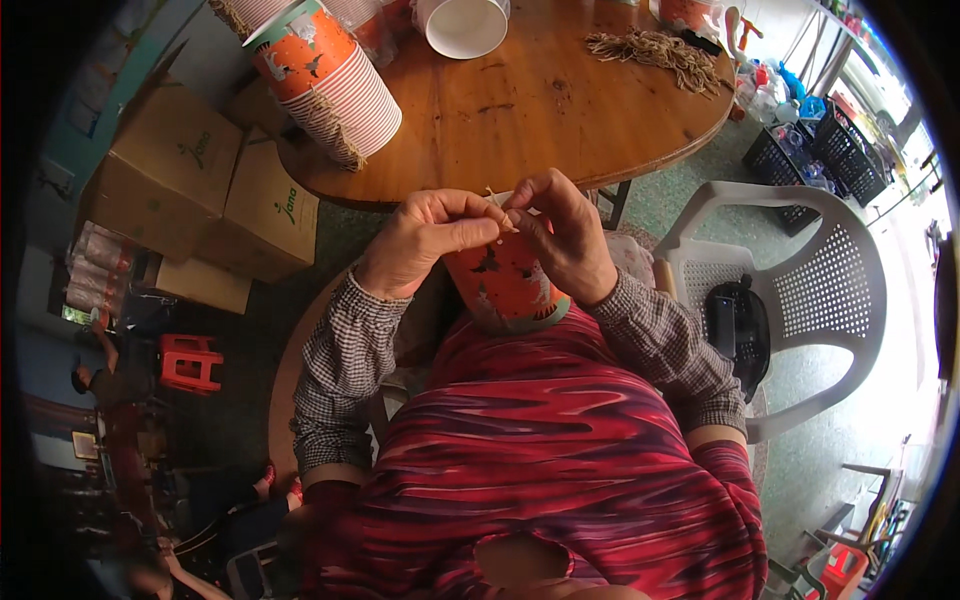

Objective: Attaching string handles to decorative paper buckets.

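An orange paper bucket (500, 280) with dark and grey printed figures and a green band rests on my lap, against the red-and-purple striped clothing. Above its far end, the fingertips of my left hand (425, 240) pinch a thin, pale twine cord (491, 193). My right hand (568, 240) meets it there, thumb and forefinger closed on the same cord. The fingers partly hide the cord, so I cannot tell whether it is knotted. Checked sleeves cover both forearms.
Nested buckets (345, 100) lie on the wooden table (500, 130), a twine bundle (335, 130) across them. More twine (660, 55) and a white bucket (467, 28) lie farther back. Cardboard boxes (180, 160) stand left, a plastic chair (820, 290) right. Another person (120, 380) is far left.
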The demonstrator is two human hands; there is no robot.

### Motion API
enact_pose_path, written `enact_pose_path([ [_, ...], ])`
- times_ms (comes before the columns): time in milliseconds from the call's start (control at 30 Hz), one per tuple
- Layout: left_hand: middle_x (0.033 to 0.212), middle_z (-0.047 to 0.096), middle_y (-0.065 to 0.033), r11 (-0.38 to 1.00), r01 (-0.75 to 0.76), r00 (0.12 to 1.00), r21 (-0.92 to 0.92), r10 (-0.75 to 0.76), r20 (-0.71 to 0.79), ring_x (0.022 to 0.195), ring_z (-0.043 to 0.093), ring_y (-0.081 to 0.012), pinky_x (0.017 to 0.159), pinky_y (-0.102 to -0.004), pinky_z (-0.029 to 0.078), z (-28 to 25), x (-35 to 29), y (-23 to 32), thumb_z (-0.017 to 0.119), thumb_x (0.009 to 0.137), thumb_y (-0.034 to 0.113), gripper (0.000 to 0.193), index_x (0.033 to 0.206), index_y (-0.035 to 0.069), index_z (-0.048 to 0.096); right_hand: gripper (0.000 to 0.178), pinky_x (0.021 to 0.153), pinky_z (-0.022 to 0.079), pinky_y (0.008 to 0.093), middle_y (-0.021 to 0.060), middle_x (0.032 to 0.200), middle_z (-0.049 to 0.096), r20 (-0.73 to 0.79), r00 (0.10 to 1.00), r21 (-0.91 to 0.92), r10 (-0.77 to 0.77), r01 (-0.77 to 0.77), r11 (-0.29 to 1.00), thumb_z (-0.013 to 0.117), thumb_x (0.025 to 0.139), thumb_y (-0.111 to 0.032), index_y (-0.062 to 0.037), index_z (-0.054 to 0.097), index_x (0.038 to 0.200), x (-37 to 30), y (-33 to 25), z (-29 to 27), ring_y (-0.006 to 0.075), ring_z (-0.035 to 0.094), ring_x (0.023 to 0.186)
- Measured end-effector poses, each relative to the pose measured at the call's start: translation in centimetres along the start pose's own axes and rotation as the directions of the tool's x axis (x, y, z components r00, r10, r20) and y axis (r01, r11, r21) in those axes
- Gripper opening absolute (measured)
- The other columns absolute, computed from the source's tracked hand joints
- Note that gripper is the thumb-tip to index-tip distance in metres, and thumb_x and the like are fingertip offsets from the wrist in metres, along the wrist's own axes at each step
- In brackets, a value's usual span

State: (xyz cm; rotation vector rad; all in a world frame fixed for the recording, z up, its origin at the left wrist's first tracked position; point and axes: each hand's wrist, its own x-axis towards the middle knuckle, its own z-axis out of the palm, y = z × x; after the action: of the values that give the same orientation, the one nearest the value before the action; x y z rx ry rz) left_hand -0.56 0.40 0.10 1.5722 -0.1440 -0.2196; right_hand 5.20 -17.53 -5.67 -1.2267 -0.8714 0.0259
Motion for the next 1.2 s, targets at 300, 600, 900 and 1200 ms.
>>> enact_pose_path([
  [300, 0.095, 0.066, -0.0039, 0.997, -0.06, 0.992, -0.041, 0.055, -0.112, 0.086, 0.06, -0.0083, 0.081, -0.02, 0.047, 0.6, 0.1, -0.9, 0.064, 0.088, 0.011, 0.019, 0.101, -0.003, 0.064, 0.013, 0.073, 0.052, 0.0249, 0.006, 0.091, 0.059, 0.027, 1.0, -0.042, 0.01, -0.009, 0.999, 0.058, 0.087, 0.002, -0.0013, 0.053, 0.099, 0.1, -0.1, -0.3, 0.0113, 0.061, 0.084],
  [600, 0.09, 0.066, -0.0036, 0.995, -0.098, 0.985, -0.023, 0.093, -0.147, 0.08, 0.061, -0.0072, 0.074, -0.0192, 0.049, 0.7, 0.2, -1.3, 0.063, 0.09, 0.017, 0.022, 0.101, -0.002, 0.064, 0.014, 0.074, 0.051, 0.0249, 0.0052, 0.09, 0.065, 0.016, 1.0, -0.142, -0.009, 0.011, 0.99, 0.065, 0.085, -0.004, -0.0012, 0.062, 0.098, 0.0, -1.2, -0.1, 0.0112, 0.062, 0.083],
  [900, 0.085, 0.066, -0.0018, 0.986, -0.165, 0.968, 0.031, 0.167, -0.184, 0.077, 0.059, -0.005, 0.071, -0.0185, 0.048, 1.0, 0.0, -2.0, 0.062, 0.09, 0.013, 0.017, 0.098, -0.002, 0.064, 0.009, 0.074, 0.051, 0.025, 0.0062, 0.086, 0.065, -0.059, 0.998, -0.153, 0.023, -0.032, 0.988, 0.064, 0.086, -0.005, -0.0006, 0.063, 0.094, -0.1, -0.7, -0.4, 0.0107, 0.061, 0.081],
  [1200, 0.081, 0.062, 0.0001, 0.956, -0.232, 0.934, 0.18, 0.271, -0.233, 0.074, 0.055, -0.0044, 0.068, -0.0183, 0.044, 1.8, -0.3, -2.3, 0.059, 0.09, 0.011, 0.012, 0.089, -0.001, 0.061, 0.007, 0.075, 0.05, 0.0244, 0.0038, 0.085, 0.064, -0.027, 0.996, -0.067, 0.086, -0.088, 0.994, 0.061, 0.089, -0.005, 0.0014, 0.061, 0.093, 0.1, -0.4, -0.8, 0.0095, 0.06, 0.082],
])
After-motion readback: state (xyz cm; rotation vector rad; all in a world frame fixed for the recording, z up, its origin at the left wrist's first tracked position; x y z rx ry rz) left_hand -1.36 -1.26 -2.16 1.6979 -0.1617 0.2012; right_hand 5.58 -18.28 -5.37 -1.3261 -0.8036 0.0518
